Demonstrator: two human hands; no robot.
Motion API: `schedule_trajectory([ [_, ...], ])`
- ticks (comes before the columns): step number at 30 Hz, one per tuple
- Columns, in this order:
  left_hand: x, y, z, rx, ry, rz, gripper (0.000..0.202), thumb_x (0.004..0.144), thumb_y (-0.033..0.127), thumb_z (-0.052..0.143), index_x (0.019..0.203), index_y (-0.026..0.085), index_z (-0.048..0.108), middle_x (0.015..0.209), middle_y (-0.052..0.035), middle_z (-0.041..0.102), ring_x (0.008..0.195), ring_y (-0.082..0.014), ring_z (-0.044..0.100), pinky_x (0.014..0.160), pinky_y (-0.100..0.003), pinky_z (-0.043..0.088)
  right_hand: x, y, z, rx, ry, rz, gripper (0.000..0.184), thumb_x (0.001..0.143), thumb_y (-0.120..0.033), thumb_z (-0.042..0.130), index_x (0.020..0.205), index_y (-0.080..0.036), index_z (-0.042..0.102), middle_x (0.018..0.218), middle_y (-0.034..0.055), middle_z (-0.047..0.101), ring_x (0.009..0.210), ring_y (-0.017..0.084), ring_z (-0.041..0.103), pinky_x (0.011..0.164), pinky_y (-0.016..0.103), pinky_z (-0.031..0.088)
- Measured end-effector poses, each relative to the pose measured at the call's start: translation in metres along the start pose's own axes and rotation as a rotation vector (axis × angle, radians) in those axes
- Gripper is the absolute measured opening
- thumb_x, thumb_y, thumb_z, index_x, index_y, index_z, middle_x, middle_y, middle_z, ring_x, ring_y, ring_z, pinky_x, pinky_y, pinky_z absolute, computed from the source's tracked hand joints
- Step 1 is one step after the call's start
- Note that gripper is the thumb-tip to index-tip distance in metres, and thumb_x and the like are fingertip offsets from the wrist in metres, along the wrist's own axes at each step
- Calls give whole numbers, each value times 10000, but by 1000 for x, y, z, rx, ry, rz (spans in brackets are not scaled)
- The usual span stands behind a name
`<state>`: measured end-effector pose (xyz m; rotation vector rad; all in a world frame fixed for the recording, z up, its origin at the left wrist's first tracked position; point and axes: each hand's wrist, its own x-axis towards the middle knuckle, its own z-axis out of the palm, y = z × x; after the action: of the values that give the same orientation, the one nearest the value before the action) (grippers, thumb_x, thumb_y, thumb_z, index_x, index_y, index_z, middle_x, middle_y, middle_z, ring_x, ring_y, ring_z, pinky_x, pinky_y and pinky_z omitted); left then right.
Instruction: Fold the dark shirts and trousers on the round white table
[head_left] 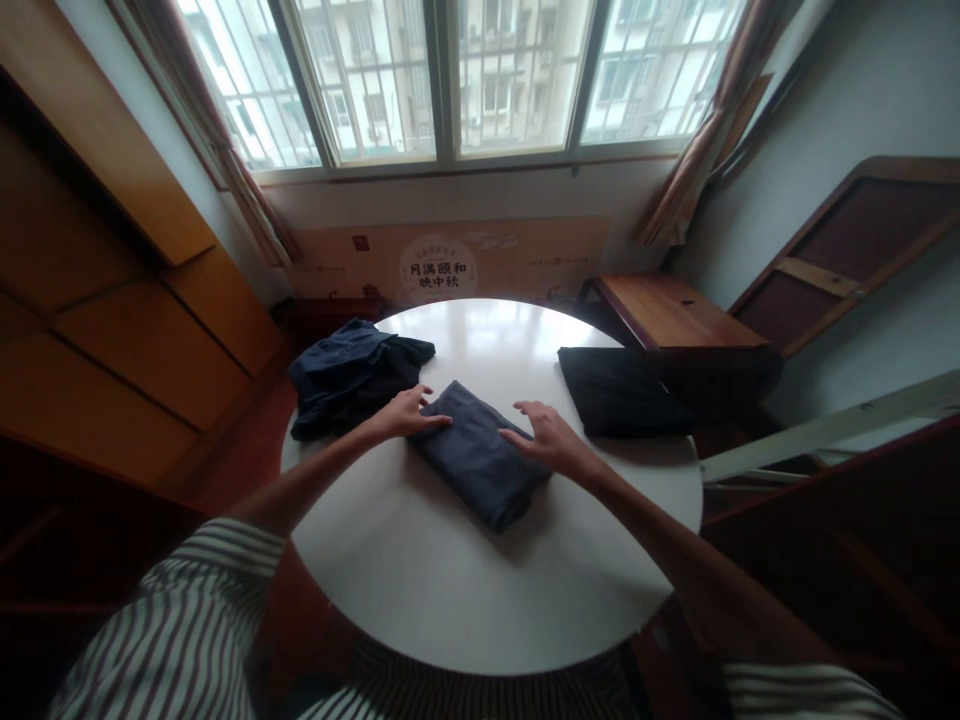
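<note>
Only one thing here carries words: the long beige board (465,262) leaning against the wall under the window (450,80). In its middle sits a pale round emblem (438,270) with two lines of dark Chinese characters, 月满颐和 above and 映中秋 below. To the left on the same board is a small red mark (360,243), and to the right a thin line of fine print (553,262). Both are too small to make out.

Three cloths lie on one round table (450,600): one folded cloth (480,460), one heap (345,375) and one black cloth (619,390). Two hands show, the left hand (409,412) and the right hand (547,440). There are two curtains (247,190), one window (450,80) and one desk (675,315).
</note>
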<state>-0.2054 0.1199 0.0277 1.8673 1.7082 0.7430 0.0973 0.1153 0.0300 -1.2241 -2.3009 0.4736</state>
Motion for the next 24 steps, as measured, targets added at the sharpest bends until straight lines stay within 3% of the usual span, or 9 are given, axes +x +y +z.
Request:
schedule_trajectory([
  [2,12,2,6,-94,-77,-115,614,469,521,901,903,136,698,821,-102,705,737,-253,671,586,-269,501,24,13,2,69,-133,136,593,765,-540,758,1183,-136,645,1006,148,707,887,263,683,785,350,550],
  [5,23,10,7,-191,-310,-166,538,503,539,878,798,123,706,747,-74,693,679,-235,658,559,-269,498,43,20,-1,235,-311,232,692,655,-622,809,1111,-121,666,839,83,713,721,199,668,626,265,524],
  [7,25,20,4,-269,-398,-54,523,580,536,845,888,132,718,802,-68,707,733,-236,666,626,-288,532,47,20,-5,357,-358,181,680,607,-612,840,1061,-134,674,816,56,701,721,187,654,632,260,521],
  [11,23,52,-10,-305,-348,275,496,700,473,797,1076,171,683,910,-47,708,812,-216,656,709,-279,540,44,22,-15,720,-440,44,706,617,-509,866,1196,-200,606,1008,49,692,878,196,660,747,297,550],
  [14,29,84,-23,-243,-342,416,460,738,436,781,1106,181,672,910,-38,699,810,-203,644,698,-258,526,34,25,-27,877,-494,61,792,570,-391,908,1266,-220,571,1071,47,689,959,225,659,826,342,558],
  [16,41,106,-27,-216,-373,469,471,739,424,784,1124,182,662,908,-33,697,801,-198,642,690,-253,518,24,28,-37,936,-432,137,752,578,-347,904,1251,-216,594,1066,50,700,978,246,664,865,363,557],
  [19,74,138,-24,-242,-449,517,548,728,421,792,1189,182,619,888,-24,699,767,-185,645,664,-248,509,9,35,-59,1030,-218,258,639,650,-337,859,1231,-239,613,1101,43,708,1008,255,673,880,367,564],
  [24,154,190,16,-277,-463,631,578,717,378,812,1202,132,617,975,-68,706,858,-205,667,746,-280,526,5,69,-109,1068,45,343,620,699,-328,816,1272,-268,587,1123,35,723,945,262,708,825,388,593],
])
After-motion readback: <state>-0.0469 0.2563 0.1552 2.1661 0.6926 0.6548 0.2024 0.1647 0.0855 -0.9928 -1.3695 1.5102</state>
